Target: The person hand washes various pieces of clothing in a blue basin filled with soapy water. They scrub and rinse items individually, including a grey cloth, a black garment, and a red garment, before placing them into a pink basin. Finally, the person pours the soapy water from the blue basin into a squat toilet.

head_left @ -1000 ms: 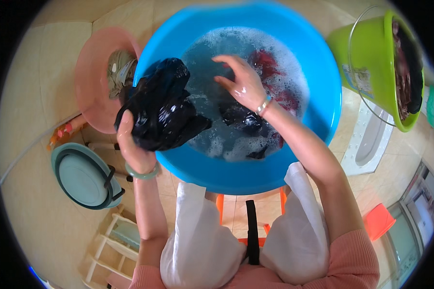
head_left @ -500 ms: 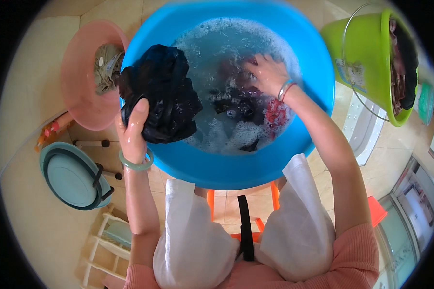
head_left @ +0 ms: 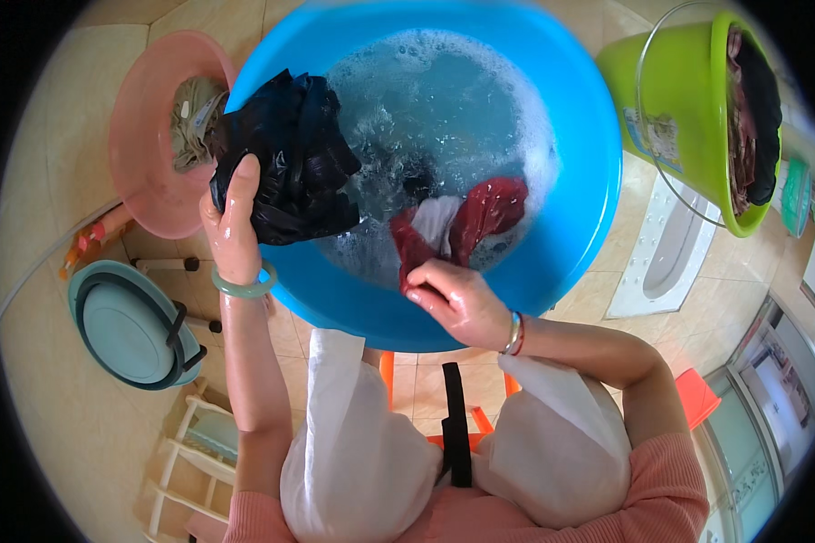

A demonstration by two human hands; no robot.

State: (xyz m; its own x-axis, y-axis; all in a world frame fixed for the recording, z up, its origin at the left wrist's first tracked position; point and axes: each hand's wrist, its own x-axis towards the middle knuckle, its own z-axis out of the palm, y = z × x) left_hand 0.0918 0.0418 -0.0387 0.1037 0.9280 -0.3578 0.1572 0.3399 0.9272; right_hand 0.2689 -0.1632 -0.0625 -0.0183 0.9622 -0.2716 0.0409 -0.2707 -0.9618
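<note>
Nearest the body, the right hand is pinched shut on a corner of the red cloth, just inside the near rim of the blue basin, and most of that cloth lies in the soapy water. The grip looks shallow, only fingertips on a wet edge, so I judge the cloth could slide free and drop back with a splash if it is drawn up quickly. To the left, the left hand is closed around the underside of the black garment, which is bunched in a heavy wad over the basin's left rim, partly above the water. Soaked as it seems, it could sag over the edge and run water onto the tiled floor, or slip down toward the pink basin just beside it, where some grey cloth lies. Farther right, the green bucket holds more dark clothes, well apart from both hands. Half a second ago the right hand was plunged in the middle of the suds among dark cloth; now it has come back to the near rim, bringing the red cloth into view, while the left hand stays under the black bundle in much the same place
</note>
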